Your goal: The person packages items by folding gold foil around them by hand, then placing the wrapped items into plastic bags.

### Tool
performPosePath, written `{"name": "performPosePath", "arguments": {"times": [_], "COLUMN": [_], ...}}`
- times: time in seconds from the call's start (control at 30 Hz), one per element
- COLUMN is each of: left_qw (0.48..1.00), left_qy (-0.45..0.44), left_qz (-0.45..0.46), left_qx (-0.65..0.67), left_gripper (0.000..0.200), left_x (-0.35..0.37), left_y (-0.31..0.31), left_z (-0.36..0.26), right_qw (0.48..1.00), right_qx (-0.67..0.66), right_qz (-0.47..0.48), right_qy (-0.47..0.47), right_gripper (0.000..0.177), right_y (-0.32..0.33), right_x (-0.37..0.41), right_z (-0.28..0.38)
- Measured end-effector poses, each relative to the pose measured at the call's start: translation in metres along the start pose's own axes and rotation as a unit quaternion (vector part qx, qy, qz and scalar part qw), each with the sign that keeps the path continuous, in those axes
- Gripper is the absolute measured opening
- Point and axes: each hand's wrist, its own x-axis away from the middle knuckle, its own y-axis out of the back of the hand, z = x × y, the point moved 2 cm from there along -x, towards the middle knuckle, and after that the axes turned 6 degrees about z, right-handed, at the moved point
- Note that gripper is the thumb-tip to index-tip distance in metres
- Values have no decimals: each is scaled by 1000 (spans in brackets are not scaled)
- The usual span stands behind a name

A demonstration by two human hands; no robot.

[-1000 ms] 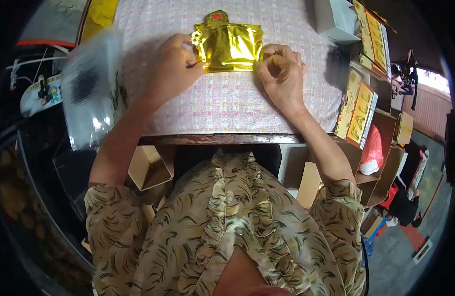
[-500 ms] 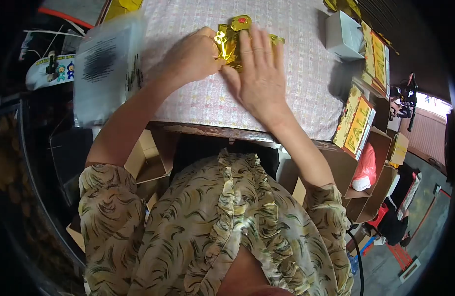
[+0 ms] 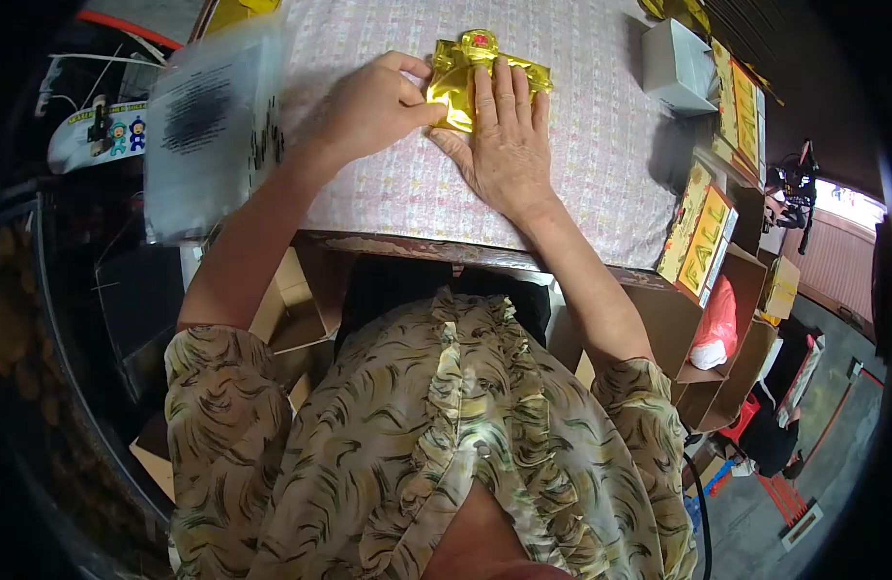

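A shiny gold foil piece (image 3: 455, 101) lies on the cloth-covered table. At its top is a rounded part with a red mark (image 3: 480, 41). My right hand (image 3: 511, 155) rests flat on it, fingers stretched out and covering its middle. At the foil's left edge is my left hand (image 3: 373, 111). Its thumb tip touches the lower left corner, the index finger reaches toward the upper left side, and a gap shows between them. The left hand's other fingers are curled and partly hidden.
Clear plastic sleeves (image 3: 194, 145) lie at the table's left side. To the right stand a white box (image 3: 676, 68) and cartons with "FALL" labels (image 3: 699, 242). More gold foil (image 3: 241, 12) lies at the back left. Below right, a cardboard box holds a red plastic bag (image 3: 718, 319).
The foil looks flatter and more squared. My left fingers have spread from a closed grip on its left side. My right hand has settled slightly lower, lying still on the foil.
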Motion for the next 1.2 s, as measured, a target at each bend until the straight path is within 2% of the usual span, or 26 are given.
{"name": "performPosePath", "arguments": {"times": [0.07,0.27,0.4,0.47,0.5,0.53,0.57,0.6,0.63,0.7,0.73,0.77,0.83,0.87,1.0,1.13,1.2], "left_qw": [996,997,997,999,999,990,956,949,950,868,911,910,895,910,927,922,925], "left_qy": [-20,0,3,16,14,-78,-167,-221,-218,-317,-251,-257,-183,-162,-155,-154,-144], "left_qz": [-58,-77,-72,-9,-9,-120,-228,-193,-194,-206,-64,-61,-100,-59,-49,-38,-27], "left_qx": [63,33,20,46,45,-15,-73,-111,-111,-323,-320,-320,-393,-376,-338,-353,-351], "left_gripper": [26,27,27,29,29,26,26,45,45,49,63,63,57,65,69,77,80], "left_x": [6,9,10,6,0,-4,-7,-15,-15,-9,-24,-22,-17,-21,-16,-15,-14], "left_y": [-5,-9,-3,7,13,22,28,26,18,11,-5,-12,-27,-26,-28,-26,-26], "left_z": [4,1,-1,5,6,3,1,-1,-3,-37,-15,-12,-6,0,5,0,0], "right_qw": [1000,1000,999,999,999,999,1000,1000,999,999,999,999,1000,1000,1000,1000,1000], "right_qx": [2,28,31,35,35,32,29,28,38,49,43,37,27,17,-5,-12,27], "right_qz": [9,8,15,11,9,8,8,10,14,15,16,19,8,-3,-7,-9,7], "right_qy": [-2,-1,-2,-3,-4,-5,-6,-5,-6,-6,-3,-5,-8,-2,3,0,-2], "right_gripper": [95,90,90,91,91,91,92,92,93,93,95,96,99,102,112,111,107], "right_y": [0,-3,-3,-5,-4,-3,-4,-5,-6,-6,-6,-6,-7,-7,-6,-1,1], "right_x": [1,2,2,2,0,0,1,2,1,-1,-1,0,2,2,3,6,9], "right_z": [2,0,1,0,-1,0,1,1,2,1,1,0,0,0,-3,-6,-12]}}
